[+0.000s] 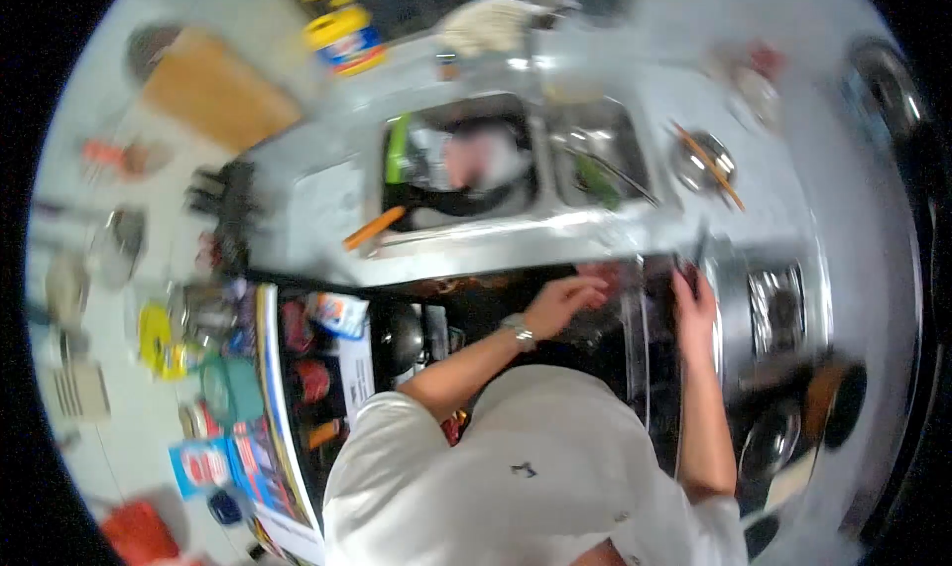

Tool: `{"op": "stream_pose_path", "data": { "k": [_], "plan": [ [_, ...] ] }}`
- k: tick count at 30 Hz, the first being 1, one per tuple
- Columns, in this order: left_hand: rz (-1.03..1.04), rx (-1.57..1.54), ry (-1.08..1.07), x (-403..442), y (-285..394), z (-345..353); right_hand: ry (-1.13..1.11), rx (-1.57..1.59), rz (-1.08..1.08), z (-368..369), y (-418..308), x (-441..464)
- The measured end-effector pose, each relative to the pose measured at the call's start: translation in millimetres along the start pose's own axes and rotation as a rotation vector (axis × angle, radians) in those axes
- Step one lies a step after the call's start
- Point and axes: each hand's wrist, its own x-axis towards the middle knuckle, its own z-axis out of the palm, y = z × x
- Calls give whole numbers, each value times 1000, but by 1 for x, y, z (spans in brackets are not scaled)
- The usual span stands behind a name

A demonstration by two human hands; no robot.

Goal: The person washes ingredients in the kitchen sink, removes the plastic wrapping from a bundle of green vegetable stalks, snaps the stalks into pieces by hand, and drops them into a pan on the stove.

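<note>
My left hand (573, 296), with a wristwatch (518, 332) on its wrist, is held out in front of the counter's edge. Its fingers are slightly bent and apart, and I see nothing in them. Close by its fingertips is a blurred reddish patch (598, 272) that I cannot identify. My right hand (696, 303) is closed around a slim dark tool (702, 244) pointing up toward the counter; motion blur hides its kind. Ahead lies a double sink (540, 155). In its left basin rests a pan with an orange handle (375, 228), with a blurred pinkish thing (476, 158) above.
Green stalks (597, 181) lie in the right basin. A metal bowl (702, 160) with a wooden stick across it stands to the right. Further right is a metal tray (776, 308). Packets and jars crowd the left, near a cutting board (220, 88) and a yellow container (344, 41).
</note>
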Motion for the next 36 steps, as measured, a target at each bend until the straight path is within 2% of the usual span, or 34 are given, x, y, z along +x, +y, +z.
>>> {"op": "stream_pose_path", "data": {
  "k": [2,4,6,7,10,15,17,18,20,26,30,34,36],
  "plan": [
    [16,-88,55,0,-21,-15,-115,296,350,6,-41,-3],
    [-17,-169,97,-4,-13,-27,-258,289,257,16,-70,5],
    [6,-181,154,-3,-26,-42,-302,274,174,45,-120,5],
    [16,-186,168,-5,-26,-51,-411,186,175,49,-115,13],
    [21,-171,252,-11,-26,-74,-500,-262,128,79,-106,23],
    [50,-147,337,-16,-37,-102,-511,-115,159,117,-105,33],
    [11,-203,357,-19,-33,-106,-636,102,99,137,-140,31],
    [15,-214,350,-19,-34,-108,-630,91,100,147,-151,33],
    [53,-294,415,-17,-35,-106,-801,188,53,151,-170,37],
    [85,-261,522,-25,-10,-103,-837,131,-20,150,-183,38],
    [92,-376,596,-24,-1,-95,-824,131,-36,142,-177,50],
    [91,-466,704,-34,5,-99,-912,337,52,156,-184,48],
    [81,-492,747,-39,7,-103,-931,314,64,168,-200,30]
  ]
}}
